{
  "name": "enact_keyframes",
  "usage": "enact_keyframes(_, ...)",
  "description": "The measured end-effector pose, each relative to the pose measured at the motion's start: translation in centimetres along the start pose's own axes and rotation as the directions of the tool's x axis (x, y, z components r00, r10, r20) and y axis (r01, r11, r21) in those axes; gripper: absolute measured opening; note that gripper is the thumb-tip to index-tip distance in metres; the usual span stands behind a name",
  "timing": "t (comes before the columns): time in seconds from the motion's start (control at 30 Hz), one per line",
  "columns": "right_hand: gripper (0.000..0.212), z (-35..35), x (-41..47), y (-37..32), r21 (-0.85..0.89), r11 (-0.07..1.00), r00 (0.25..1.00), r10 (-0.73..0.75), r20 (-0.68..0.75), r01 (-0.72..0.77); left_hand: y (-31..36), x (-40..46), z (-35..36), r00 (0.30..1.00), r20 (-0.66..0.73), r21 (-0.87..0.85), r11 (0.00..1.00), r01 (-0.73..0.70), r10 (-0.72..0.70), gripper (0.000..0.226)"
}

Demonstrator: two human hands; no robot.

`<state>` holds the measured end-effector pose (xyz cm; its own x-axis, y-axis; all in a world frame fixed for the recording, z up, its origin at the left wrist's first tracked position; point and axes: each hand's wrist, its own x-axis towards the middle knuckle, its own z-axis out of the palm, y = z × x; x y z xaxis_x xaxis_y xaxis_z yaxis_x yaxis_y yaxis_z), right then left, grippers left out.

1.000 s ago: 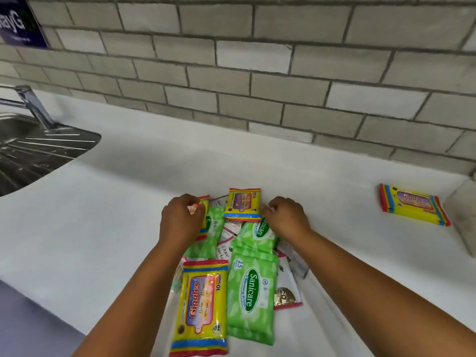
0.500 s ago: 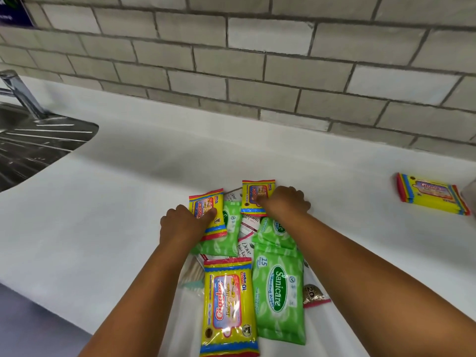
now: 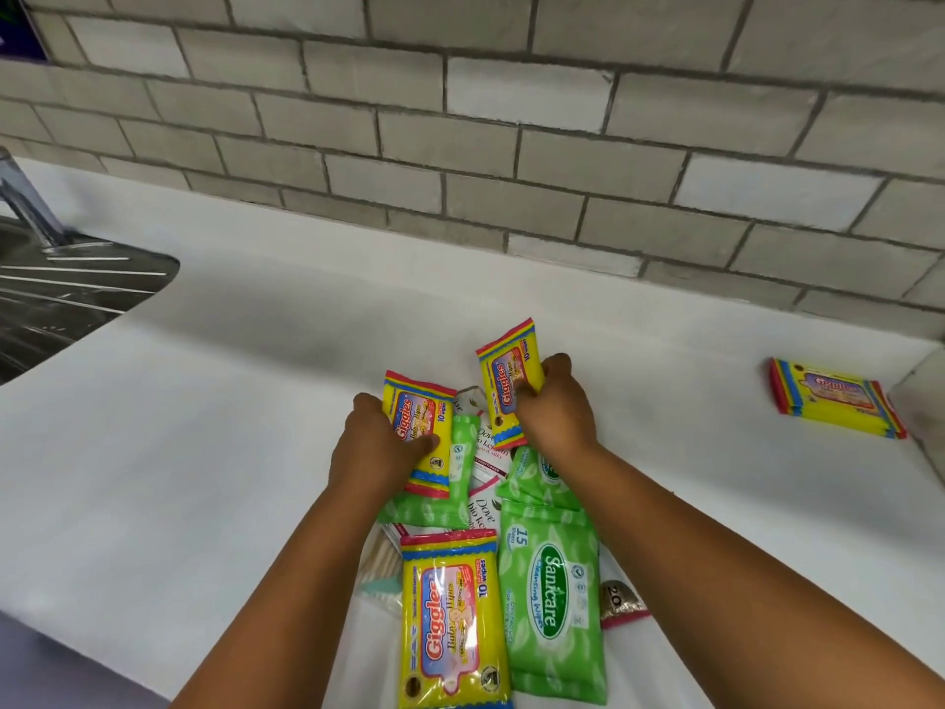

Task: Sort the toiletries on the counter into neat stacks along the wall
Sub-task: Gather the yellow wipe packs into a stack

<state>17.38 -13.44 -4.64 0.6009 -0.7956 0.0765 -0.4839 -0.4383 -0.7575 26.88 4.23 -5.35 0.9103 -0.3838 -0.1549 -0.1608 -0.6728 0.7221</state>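
**Two Giggles packs up, one in each hand**

Both hands are working at the far end of the pile [image 3: 491, 509], the wall side. The left hand [image 3: 378, 447] grips a yellow Giggles pack [image 3: 420, 427] by its left edge, thumb across the front, the pack tilted up off the green wipes under it. The right hand [image 3: 555, 401] pinches a second Giggles pack [image 3: 506, 381] along its right edge, lifted and leaning left. Neither hand is slack; both are closed around their packs.

Well to the right of the pile, near the wall, sits the started Giggles stack [image 3: 836, 399], and that looks like the destination. At the near end of the pile lie a large Giggles pack [image 3: 450, 621] and a Sanicare pack [image 3: 552, 601], side by side, with Dove sachets [image 3: 486, 468] peeking out between.

The risks from here? These wrappers are slick, and an edge pinch could let one slide free on the way over. The sachets below are light and may drag along and scatter. And setting two packs down at once could knock that stack crooked.
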Motion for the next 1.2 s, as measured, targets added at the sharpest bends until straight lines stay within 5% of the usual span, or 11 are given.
enact_keyframes(0.13,0.013,-0.4,-0.6,0.6,0.365,0.917,0.984,0.180,-0.013,-0.163,0.4,-0.7,-0.9,0.998,0.035,-0.153,0.987,-0.052,0.058,0.040)
enact_keyframes(0.37,0.015,-6.5,-0.6,4.9,0.772,0.494,0.865,0.483,0.137,-0.399,4.8,-2.5,0.6,0.990,0.067,-0.508,0.858,-0.075,0.126,0.016)
enact_keyframes(0.6,0.007,-13.2,-0.4,10.7,0.875,0.274,0.784,0.597,0.171,-0.400,11.4,-4.6,8.2,0.937,0.242,-0.567,0.820,-0.074,0.252,0.024)
enact_keyframes(1.2,0.022,-24.0,3.5,23.6,0.979,0.045,0.761,0.636,0.124,-0.197,19.1,-8.4,20.9,0.904,0.384,-0.592,0.801,0.084,0.189,0.022)
